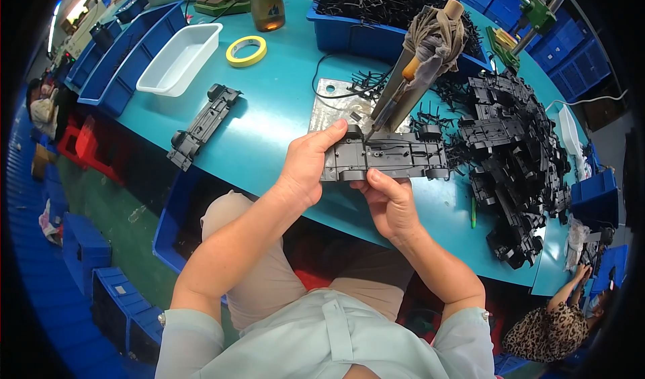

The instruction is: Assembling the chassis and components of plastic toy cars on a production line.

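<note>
Both my hands are closed on a black plastic toy car chassis (396, 156). My left hand (308, 161) grips its left end, thumb on top. My right hand (390, 204) pinches the near edge, its other fingers partly hidden beneath. A slim rod-like tool (384, 110), fixed to a metal stand and wrapped in cloth (433, 36), slants down with its tip at the chassis, near my left thumb. Behind the chassis lies a metal plate (329, 110) with thin black parts on it. Another black chassis (203, 127) lies alone to the left.
A large heap of black chassis (514, 151) covers the right of the teal table (269, 130). A blue bin (336, 36) of thin black parts stands behind the tool. Left are a white tray (178, 60), yellow tape (246, 51) and a jar (267, 6). A co-worker (554, 325) sits far right.
</note>
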{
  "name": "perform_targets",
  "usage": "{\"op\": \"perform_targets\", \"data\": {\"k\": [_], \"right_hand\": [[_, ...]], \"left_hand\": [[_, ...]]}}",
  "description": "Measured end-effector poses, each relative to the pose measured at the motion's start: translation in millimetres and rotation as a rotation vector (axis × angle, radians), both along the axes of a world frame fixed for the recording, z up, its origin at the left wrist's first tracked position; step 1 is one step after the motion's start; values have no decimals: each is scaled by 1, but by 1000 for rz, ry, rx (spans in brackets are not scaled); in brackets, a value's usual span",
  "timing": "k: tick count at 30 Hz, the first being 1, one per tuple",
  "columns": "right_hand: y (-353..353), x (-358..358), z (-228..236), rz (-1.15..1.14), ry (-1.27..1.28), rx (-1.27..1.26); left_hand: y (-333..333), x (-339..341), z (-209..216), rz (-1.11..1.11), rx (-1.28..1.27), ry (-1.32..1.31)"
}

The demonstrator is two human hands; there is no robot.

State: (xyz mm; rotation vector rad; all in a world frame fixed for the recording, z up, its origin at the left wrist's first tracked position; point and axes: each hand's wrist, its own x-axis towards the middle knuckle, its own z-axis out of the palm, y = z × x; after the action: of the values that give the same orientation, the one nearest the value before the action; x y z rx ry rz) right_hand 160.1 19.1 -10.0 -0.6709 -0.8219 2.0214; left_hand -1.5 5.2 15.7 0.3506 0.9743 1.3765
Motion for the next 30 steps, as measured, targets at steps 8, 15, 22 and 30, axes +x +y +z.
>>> {"op": "perform_targets", "data": {"k": [8,15,22,30], "right_hand": [[-1,0,-1,9,16,7],[-3,2,1,17,11,-4],[-4,3,-3,25,0,-17],[-3,1,-3,19,23,1]], "left_hand": [[0,-1,1,-10,6,19],[-3,1,6,-22,17,40],[-3,3,3,11,31,-21],[-1,0,0,-4,-8,36]]}}
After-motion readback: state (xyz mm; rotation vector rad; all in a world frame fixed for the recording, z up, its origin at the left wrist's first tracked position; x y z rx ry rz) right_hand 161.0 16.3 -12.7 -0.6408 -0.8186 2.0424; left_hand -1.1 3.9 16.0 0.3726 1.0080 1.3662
